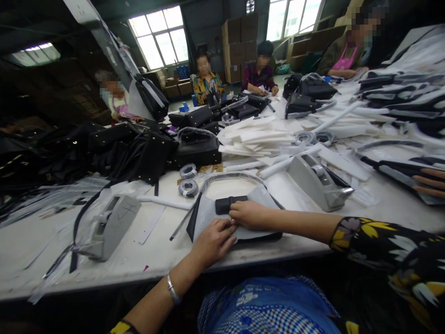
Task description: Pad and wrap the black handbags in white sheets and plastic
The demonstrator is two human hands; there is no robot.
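A black handbag (269, 236) lies flat before me at the table's front edge, a pale wrapping sheet (205, 211) over most of it. Its plastic-wrapped handle (232, 176) arches toward the back. On the sheet sits a black flap with a strap (222, 205). My right hand (251, 215) comes in from the right, its bent fingers closed at the flap's lower edge. My left hand (214, 239) lies on the bag's near side, fingers curled and their tips meeting the right fingertips. Whatever is pinched between them is hidden.
Grey tape dispensers stand at left (113, 227) and right (314, 183). Coiled wrapped straps (188, 188) lie behind the bag. Black handbags (146, 155) and white foam sheets (255, 134) are heaped farther back. Several people sit around the table; another person's hand (431, 182) shows at right.
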